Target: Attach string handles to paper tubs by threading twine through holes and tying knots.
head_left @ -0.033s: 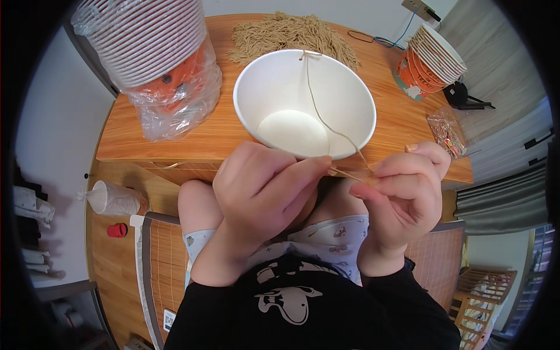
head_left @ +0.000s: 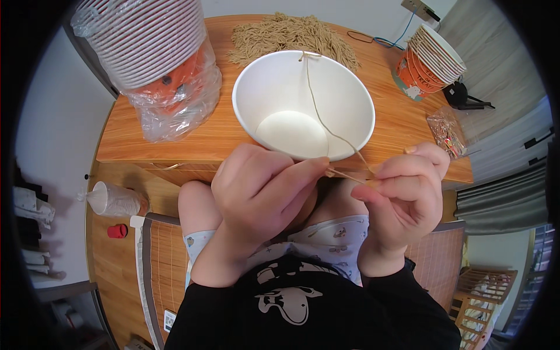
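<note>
A white paper bucket (head_left: 344, 96) tilts at the table's front edge, its open mouth turned up toward me. Thin tan twine (head_left: 322, 118) is knotted through its far rim and runs across the opening to my hands. My left hand (head_left: 262, 186) is closed at the near rim, thumb and finger pinching the twine there. To its right, my right hand (head_left: 405, 189) pinches the twine's end part between thumb and fingers, its little finger raised. A short stretch of twine is taut between the two hands. Left fingers hide part of the near rim.
Tall nested buckets in clear plastic (head_left: 154, 52) stand at the left of the wooden table (head_left: 192, 150). Behind lies a heap of cut twine (head_left: 291, 36). Orange printed buckets (head_left: 423, 64), a black object (head_left: 464, 96) and a small plastic bag (head_left: 448, 133) are at right.
The bucket has shifted very slightly left and down. Both hands keep their pinch on the twine and have barely moved.
</note>
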Demonstrator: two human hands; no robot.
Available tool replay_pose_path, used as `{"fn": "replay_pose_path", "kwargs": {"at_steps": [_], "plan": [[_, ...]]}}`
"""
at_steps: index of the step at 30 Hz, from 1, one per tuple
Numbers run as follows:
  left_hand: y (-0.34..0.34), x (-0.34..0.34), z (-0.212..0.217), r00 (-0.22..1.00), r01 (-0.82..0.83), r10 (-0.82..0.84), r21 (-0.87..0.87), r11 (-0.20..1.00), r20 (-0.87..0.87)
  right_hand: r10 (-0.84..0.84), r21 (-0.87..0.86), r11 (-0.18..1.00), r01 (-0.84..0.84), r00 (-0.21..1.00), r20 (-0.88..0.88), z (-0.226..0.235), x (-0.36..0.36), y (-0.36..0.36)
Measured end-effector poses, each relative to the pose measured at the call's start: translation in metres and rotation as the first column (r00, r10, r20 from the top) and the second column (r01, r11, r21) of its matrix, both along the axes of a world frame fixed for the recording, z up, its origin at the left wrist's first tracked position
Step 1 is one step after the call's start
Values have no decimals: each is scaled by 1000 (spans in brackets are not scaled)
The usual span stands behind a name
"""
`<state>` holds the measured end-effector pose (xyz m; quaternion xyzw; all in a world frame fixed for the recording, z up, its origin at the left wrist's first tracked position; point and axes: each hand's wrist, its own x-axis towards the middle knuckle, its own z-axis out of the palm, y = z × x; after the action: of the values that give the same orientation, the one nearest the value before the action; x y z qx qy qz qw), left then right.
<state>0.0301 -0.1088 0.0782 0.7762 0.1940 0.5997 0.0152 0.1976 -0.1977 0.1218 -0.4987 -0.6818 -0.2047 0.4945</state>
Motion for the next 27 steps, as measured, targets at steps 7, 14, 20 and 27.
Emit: {"fn": "replay_pose_path", "kwargs": {"at_steps": [7,14,20,27], "plan": [[1,-8,6,999,0,0,2,1000,-50,104,-126,984,-124,982,-155,5,10,1],[7,-13,5,995,-5,9,44,999,-104,-231,-142,955,259,954,191,-11,59,24],[41,-26,-26,999,31,-24,195,980,-39,0,-406,909,-92,975,-221,-44,75,48],[98,-61,-61,997,70,-51,-439,896,54,70,-396,834,-383,787,-613,-53,81,54]]}}
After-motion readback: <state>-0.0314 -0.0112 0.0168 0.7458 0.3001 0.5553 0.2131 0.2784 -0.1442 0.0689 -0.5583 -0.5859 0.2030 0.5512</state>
